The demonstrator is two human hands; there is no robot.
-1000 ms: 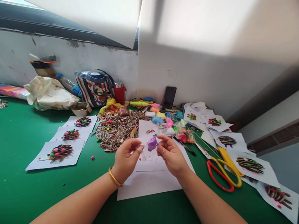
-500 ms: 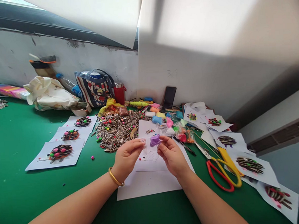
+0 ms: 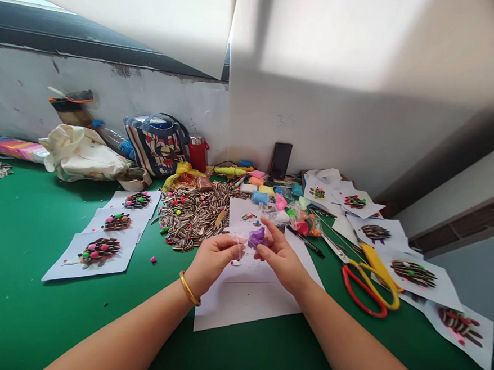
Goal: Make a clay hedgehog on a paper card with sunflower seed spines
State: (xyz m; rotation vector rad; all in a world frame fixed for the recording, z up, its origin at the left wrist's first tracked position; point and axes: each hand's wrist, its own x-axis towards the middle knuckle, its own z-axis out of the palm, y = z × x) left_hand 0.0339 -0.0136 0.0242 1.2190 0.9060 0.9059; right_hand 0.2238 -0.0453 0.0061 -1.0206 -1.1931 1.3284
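Observation:
A lump of purple modelling clay [image 3: 257, 238] sits between the thumb and fingers of my right hand [image 3: 285, 258], its index finger raised. My left hand [image 3: 210, 262], with a gold bangle at the wrist, pinches a clear plastic wrapper [image 3: 239, 246] just beside the clay. Both hands are above white sheets of paper [image 3: 247, 306]. On the upper sheet, a dotted drawing [image 3: 249, 261] is partly hidden by my fingers. Behind my left hand spreads a heap of striped sunflower seeds [image 3: 194, 219] with small coloured balls among them.
Red-and-yellow scissors [image 3: 366, 278] lie open at the right. Seed hedgehog pictures stand in rows, one at left [image 3: 125, 264] and another at right [image 3: 444, 284]. Coloured clay packs [image 3: 260, 197], a phone [image 3: 280, 160], a red flask [image 3: 197, 154] and bags [image 3: 155, 146] line the wall.
My right index finger has lifted off the purple clay and the thumb has shifted. My left hand has come slightly lower and closer to the clay, still pinching the wrapper.

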